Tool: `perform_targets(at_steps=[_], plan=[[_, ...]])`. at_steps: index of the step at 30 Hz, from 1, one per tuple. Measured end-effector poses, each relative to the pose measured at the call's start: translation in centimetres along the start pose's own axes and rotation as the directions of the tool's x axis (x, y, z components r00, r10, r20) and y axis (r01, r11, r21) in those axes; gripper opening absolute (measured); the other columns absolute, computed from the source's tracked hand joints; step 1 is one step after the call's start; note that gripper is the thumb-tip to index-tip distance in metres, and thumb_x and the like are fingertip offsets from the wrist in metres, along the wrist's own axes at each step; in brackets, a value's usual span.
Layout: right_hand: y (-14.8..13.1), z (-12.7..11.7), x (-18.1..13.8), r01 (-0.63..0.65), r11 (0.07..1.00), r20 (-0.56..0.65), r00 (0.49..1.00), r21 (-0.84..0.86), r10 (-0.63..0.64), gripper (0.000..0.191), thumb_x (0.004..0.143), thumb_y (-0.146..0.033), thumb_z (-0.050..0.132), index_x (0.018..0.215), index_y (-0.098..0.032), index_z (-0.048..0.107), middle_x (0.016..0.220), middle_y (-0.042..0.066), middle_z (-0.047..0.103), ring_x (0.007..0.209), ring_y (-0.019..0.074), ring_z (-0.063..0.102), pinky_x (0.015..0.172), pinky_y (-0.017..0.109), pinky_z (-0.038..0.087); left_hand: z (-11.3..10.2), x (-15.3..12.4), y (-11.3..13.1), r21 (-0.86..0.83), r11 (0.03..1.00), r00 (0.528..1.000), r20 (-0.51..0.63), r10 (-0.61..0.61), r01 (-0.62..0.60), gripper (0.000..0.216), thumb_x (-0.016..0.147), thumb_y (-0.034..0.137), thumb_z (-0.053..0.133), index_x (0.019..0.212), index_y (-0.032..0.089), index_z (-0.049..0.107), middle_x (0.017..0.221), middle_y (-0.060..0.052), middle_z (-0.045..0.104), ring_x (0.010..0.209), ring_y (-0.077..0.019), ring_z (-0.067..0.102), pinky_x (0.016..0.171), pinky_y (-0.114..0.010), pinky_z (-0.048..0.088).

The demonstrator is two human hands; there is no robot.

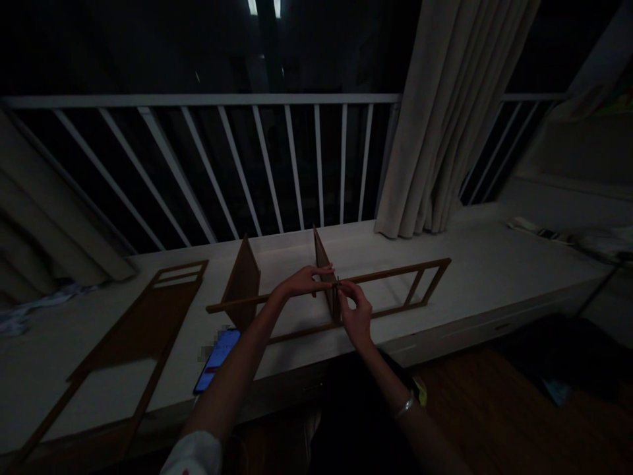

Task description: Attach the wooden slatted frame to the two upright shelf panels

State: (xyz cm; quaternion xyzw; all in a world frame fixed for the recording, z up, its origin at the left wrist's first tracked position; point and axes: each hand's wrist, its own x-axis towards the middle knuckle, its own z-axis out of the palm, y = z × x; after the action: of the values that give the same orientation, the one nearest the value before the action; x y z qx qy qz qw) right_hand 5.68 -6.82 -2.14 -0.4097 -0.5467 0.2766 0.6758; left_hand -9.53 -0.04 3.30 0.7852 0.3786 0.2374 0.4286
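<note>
Right hand [357,314] pinched a small part [339,282] at the frame [395,271], which sat under both hands; left hand [301,282] lay just left of the pinch, couldn't tell if gripping, so loose bracing could've let the frame twist and the part drop.

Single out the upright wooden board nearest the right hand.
The board on the right, close by the right hand; the other upright board stands farther left, near the phone.

Dim throughout; white glare [277,8] marks dark glass [148,49] beyond the left hand [304,282]; left of that hand, a phone [216,359] glows.
</note>
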Motion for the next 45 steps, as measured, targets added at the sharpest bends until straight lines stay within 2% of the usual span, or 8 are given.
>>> perform_targets(at_steps=[3, 7, 13, 19, 27, 31, 36, 45], plan=[[0.4, -0.3, 0.0, 0.077, 0.994, 0.062, 0.995, -0.079, -0.073, 0.019, 0.076, -0.025, 0.047, 0.087, -0.024, 0.062, 0.086, 0.005, 0.059, 0.084, 0.0173, 0.053, 0.08, 0.032, 0.041, -0.1, 0.1, -0.2, -0.003, 1.0, 1.0, 0.007, 0.012, -0.012, 0.054, 0.067, 0.036, 0.059, 0.117, 0.023, 0.045, 0.135, -0.004, 0.024, 0.104, -0.0278, 0.047, 0.043, -0.017, 0.048], [1.0, -0.7, 0.2, 0.181, 0.97, 0.143, 0.977, -0.163, -0.158, 0.022, 0.078, -0.02, 0.044, 0.089, -0.025, 0.063, 0.087, 0.005, 0.059, 0.085, 0.0173, 0.053, 0.079, 0.033, 0.042, -0.1, 0.2, -0.6, 0.0, 1.0, 1.0, 0.01, 0.011, -0.011, 0.054, 0.066, 0.037, 0.059, 0.117, 0.023, 0.045, 0.135, -0.003, 0.024, 0.104, -0.0275, 0.047, 0.042, -0.017, 0.048], [1.5, -1.4, 0.7, 0.369, 0.892, 0.262, 0.917, -0.261, -0.302, 0.027, 0.079, -0.014, 0.041, 0.096, -0.023, 0.059, 0.094, 0.005, 0.058, 0.091, 0.0163, 0.052, 0.082, 0.034, 0.041, -0.1, 0.1, -0.4, 0.006, 1.0, 1.0, 0.01, -0.002, 0.001, 0.055, 0.066, 0.039, 0.059, 0.117, 0.023, 0.045, 0.135, -0.004, 0.023, 0.103, -0.0276, 0.048, 0.042, -0.017, 0.048], [1.8, -2.3, 1.3, 0.491, 0.805, 0.398, 0.847, -0.333, -0.352, 0.034, 0.079, -0.01, 0.039, 0.107, -0.024, 0.053, 0.099, 0.005, 0.057, 0.094, 0.0166, 0.049, 0.083, 0.034, 0.041, -0.1, 0.2, -0.5, -0.002, 1.0, 1.0, 0.008, 0.016, -0.016, 0.055, 0.066, 0.039, 0.059, 0.117, 0.024, 0.044, 0.135, -0.003, 0.024, 0.104, -0.0281, 0.047, 0.041, -0.017, 0.047], [2.2, -3.3, 1.8, 0.605, 0.649, 0.501, 0.782, -0.461, -0.372, 0.037, 0.078, -0.009, 0.042, 0.11, -0.025, 0.052, 0.096, 0.004, 0.06, 0.089, 0.0173, 0.05, 0.078, 0.033, 0.039, 0.0, 0.1, -0.4, 0.03, 0.999, 1.0, -0.002, -0.011, 0.011, 0.056, 0.066, 0.04, 0.059, 0.117, 0.024, 0.045, 0.135, -0.003, 0.024, 0.101, -0.027, 0.049, 0.041, -0.017, 0.047], [2.7, -3.4, 1.7, 0.581, 0.647, 0.444, 0.808, -0.494, -0.386, 0.032, 0.08, -0.015, 0.044, 0.108, -0.025, 0.054, 0.09, 0.004, 0.061, 0.084, 0.0166, 0.051, 0.075, 0.032, 0.039, 0.0, 0.1, -0.4, 0.014, 1.0, 1.0, -0.001, -0.002, 0.002, 0.055, 0.066, 0.04, 0.059, 0.117, 0.025, 0.045, 0.135, -0.002, 0.024, 0.104, -0.0276, 0.047, 0.041, -0.016, 0.046], [3.2, -3.1, 1.3, 0.48, 0.74, 0.277, 0.877, -0.472, -0.392, 0.023, 0.079, -0.023, 0.048, 0.1, -0.024, 0.058, 0.087, 0.004, 0.061, 0.081, 0.0162, 0.052, 0.074, 0.032, 0.039, -0.1, 0.1, -0.1, -0.001, 1.0, 1.0, 0.003, -0.016, 0.016, 0.057, 0.065, 0.04, 0.06, 0.117, 0.023, 0.045, 0.135, -0.005, 0.023, 0.103, -0.028, 0.048, 0.042, -0.017, 0.046], [2.8, -2.8, 0.9, 0.28, 0.858, 0.159, 0.959, -0.43, -0.233, 0.017, 0.077, -0.03, 0.051, 0.087, -0.023, 0.062, 0.075, 0.003, 0.058, 0.072, 0.0146, 0.05, 0.068, 0.029, 0.04, 0.0, 0.1, 0.0, -0.015, 1.0, 1.0, -0.009, -0.011, 0.011, 0.055, 0.065, 0.037, 0.06, 0.116, 0.023, 0.046, 0.135, -0.005, 0.024, 0.104, -0.0284, 0.047, 0.042, -0.016, 0.046]])
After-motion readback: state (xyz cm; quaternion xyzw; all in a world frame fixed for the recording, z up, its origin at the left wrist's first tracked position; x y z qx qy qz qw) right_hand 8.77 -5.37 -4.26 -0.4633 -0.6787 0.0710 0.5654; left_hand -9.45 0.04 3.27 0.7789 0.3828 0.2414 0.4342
